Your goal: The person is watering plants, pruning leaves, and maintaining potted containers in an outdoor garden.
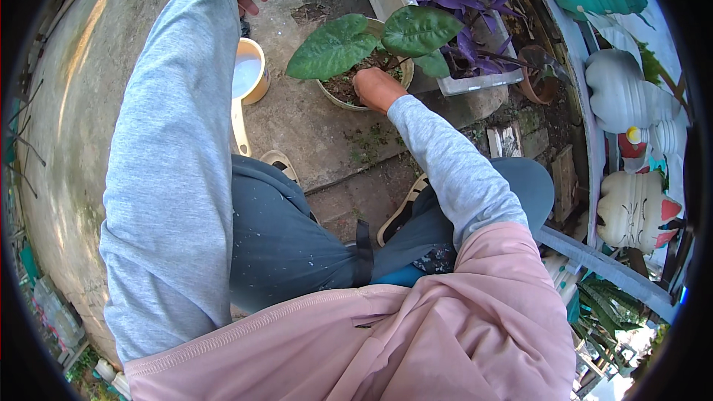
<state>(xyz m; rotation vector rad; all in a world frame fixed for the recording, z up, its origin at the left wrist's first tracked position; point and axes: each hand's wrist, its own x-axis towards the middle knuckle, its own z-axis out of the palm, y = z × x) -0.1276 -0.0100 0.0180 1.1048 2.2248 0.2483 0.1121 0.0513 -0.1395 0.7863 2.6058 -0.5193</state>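
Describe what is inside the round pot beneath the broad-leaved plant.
Brown soil shows inside the round pot, partly hidden by broad green leaves. The right hand covers more; what lies beneath it cannot be seen.

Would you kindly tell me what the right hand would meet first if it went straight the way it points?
The right hand would most likely meet the soil in the round pot; how close is hard to tell.
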